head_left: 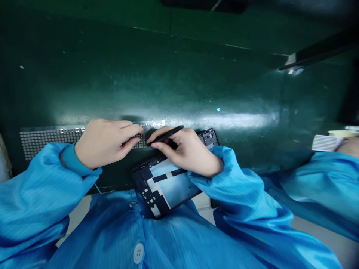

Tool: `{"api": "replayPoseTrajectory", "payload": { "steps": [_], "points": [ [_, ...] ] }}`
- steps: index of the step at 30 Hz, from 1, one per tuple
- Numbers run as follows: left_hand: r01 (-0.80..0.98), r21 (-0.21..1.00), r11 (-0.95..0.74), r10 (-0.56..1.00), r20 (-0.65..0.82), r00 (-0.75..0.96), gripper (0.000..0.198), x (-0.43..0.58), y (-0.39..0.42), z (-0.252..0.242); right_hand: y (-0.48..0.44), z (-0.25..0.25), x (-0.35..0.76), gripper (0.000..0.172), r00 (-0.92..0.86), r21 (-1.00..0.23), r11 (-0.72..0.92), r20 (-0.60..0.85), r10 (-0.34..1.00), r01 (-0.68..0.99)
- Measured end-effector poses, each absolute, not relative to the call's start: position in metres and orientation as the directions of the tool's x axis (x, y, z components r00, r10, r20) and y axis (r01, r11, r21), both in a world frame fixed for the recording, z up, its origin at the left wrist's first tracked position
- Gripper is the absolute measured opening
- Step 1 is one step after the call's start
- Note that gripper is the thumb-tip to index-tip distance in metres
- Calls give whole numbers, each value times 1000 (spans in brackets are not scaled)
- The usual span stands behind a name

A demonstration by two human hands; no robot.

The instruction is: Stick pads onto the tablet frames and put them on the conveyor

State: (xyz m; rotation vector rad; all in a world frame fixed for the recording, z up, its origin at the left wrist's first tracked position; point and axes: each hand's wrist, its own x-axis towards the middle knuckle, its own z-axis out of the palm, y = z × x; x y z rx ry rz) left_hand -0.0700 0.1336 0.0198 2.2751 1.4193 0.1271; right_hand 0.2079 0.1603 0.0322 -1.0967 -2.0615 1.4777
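Note:
A long clear sheet (42,140) covered with rows of small dark square pieces lies flat on the green table. My left hand (103,144) rests over its right part, thumb and forefinger bent close together; anything between them is too small to make out. Black tweezers (169,133) are gripped in my right hand (189,151), their tip pointing left at the sheet's right end, near the left fingertips. Below the right hand, a tablet-like device housing (176,188) with a black frame and pale blue panels lies tilted at the table edge, partly covered by that hand and sleeve.
The green table (168,74) stretches ahead, with a tiny shiny blue piece (218,109) on it. A dark bar (316,52) juts in at the upper right. At the far right, a co-worker's blue sleeve (325,175) and hand are beside a white ridged piece (325,142).

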Motion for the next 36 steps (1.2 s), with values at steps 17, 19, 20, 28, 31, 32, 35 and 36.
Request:
{"api": "replayPoseTrajectory", "payload": {
  "steps": [17, 19, 20, 28, 31, 32, 35, 36],
  "points": [
    [864, 390, -320, 918, -96, 384, 70, -14, 51, 47, -7, 23, 342, 15, 286, -974, -101, -40, 957, 202],
    [870, 384, -309, 909, -151, 389, 78, -16, 52, 43, -11, 18, 338, 12, 252, -967, -65, 0, 968, 248],
    [874, 379, -305, 904, -174, 391, 79, -17, 53, 42, -11, 16, 336, 10, 239, -965, -35, 30, 971, 261],
    [874, 361, -324, 893, -189, 409, 86, -18, 53, 40, -9, 3, 336, 7, 210, -956, 82, 144, 967, 281],
    [871, 368, -326, 893, -183, 412, 87, -17, 54, 40, -9, 3, 335, 9, 191, -952, 88, 148, 970, 292],
    [870, 368, -328, 892, -183, 413, 88, -17, 54, 40, -8, 4, 334, 10, 184, -950, 85, 145, 972, 302],
    [869, 377, -322, 890, -193, 413, 88, -18, 55, 42, -6, 12, 335, 17, 121, -906, 125, 189, 975, 404],
    [868, 385, -314, 891, -196, 409, 88, -19, 56, 42, -5, 17, 337, 22, 80, -873, 165, 225, 971, 460]
  ]
}}
